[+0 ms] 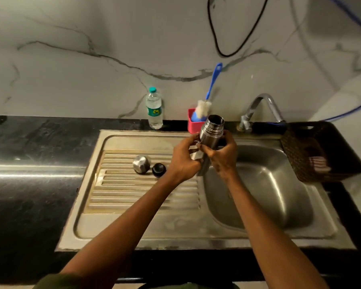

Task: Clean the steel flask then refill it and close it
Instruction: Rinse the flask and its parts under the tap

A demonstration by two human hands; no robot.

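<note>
- Marble-veined wall and black counter frame a steel sink unit [133,226], its basin at right centre and its ribbed drainboard to the left.
- Both hands hold the steel flask [211,134] above the seam between drainboard and basin, just right of the frame's middle: the left hand [184,161] curls round its lower body, the right hand [223,157] wraps it from the other side.
- Its long axis runs near upright, leaning slightly; the open, threaded mouth points up and away toward the wall, and the base points down toward the person.
- Opening looks complete: the steel cap [141,164] and black stopper [159,169] sit side by side on the drainboard.
- Judged still to come: scrubbing, rinsing, refilling and closing. The bottle brush [204,107] stands untouched in a red holder [193,126]; no water is seen at the tap [263,109]; a plastic water bottle [154,108] waits against the wall.
</note>
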